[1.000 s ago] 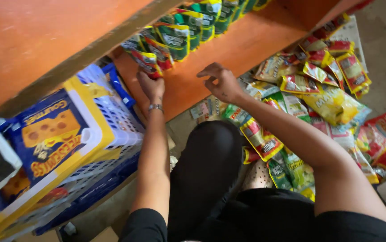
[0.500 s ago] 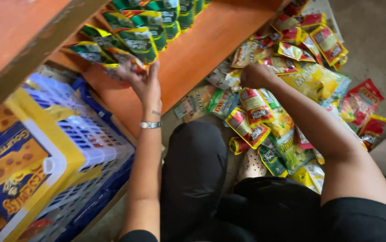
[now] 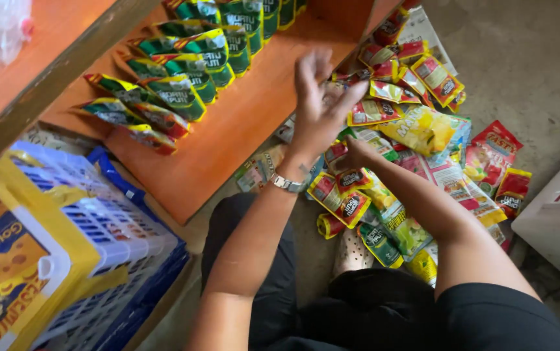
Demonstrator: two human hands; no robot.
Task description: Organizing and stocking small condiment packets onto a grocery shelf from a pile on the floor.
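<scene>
While the left hand (image 3: 319, 107) hovers open and empty, the right hand (image 3: 351, 156) grips a red packet (image 3: 351, 179); careless reaching could topple the shelf's (image 3: 228, 149) green packets (image 3: 182, 91).

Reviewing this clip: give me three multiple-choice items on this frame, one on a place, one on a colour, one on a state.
1. Where do the green packets lie?
A. on the orange shelf
B. in the crate
C. on the white box

2. What colour is the crate at the lower left?
A. red
B. white over blue
C. black

3. How is the left hand?
A. fist on a packet
B. open, fingers spread, empty
C. out of view

Key: 1 A, rows lie on the board; 2 B, the lattice is white over blue; 3 B, it is raised above the floor pile.
</scene>
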